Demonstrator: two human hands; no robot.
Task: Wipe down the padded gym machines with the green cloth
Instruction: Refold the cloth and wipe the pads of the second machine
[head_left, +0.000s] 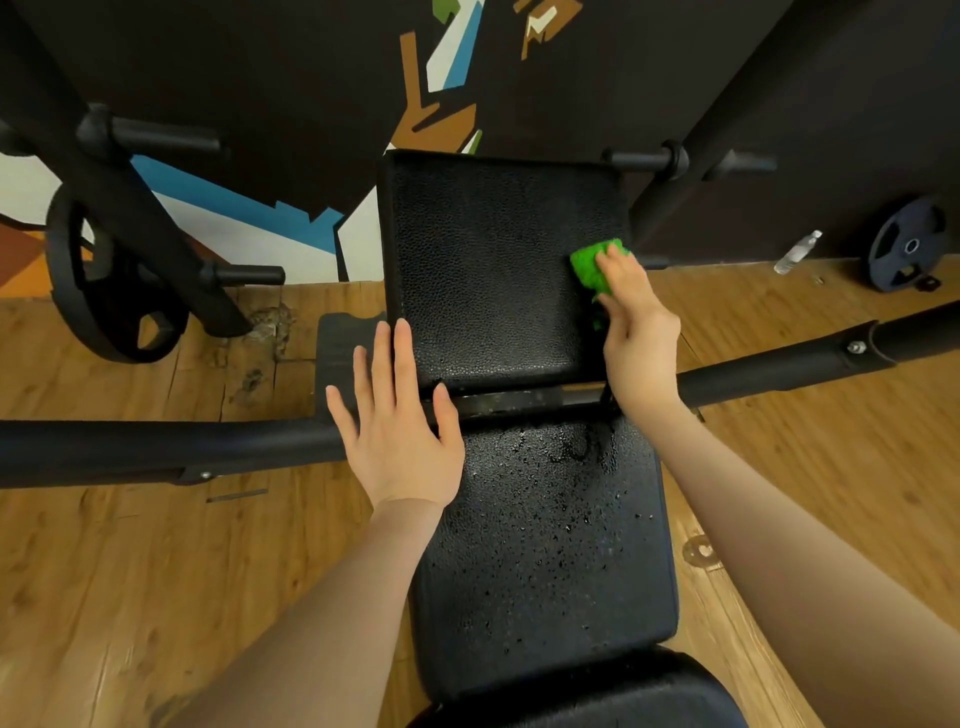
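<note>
A black padded bench runs up the middle of the head view. Its far back pad (488, 270) is dry-looking; its near seat pad (545, 561) is speckled with droplets. My right hand (636, 332) grips the green cloth (589, 267) and presses it on the far pad's right edge. My left hand (397, 421) lies flat with straight, spread fingers over the left side of the gap between the two pads, fingertips on the far pad's near left corner.
A black padded bar (156, 449) crosses from left to right under the bench. A weight plate (111, 291) leans on the black frame at left; another plate (906, 244) and a plastic bottle (797, 252) sit by the far right wall. Wooden floor lies on both sides.
</note>
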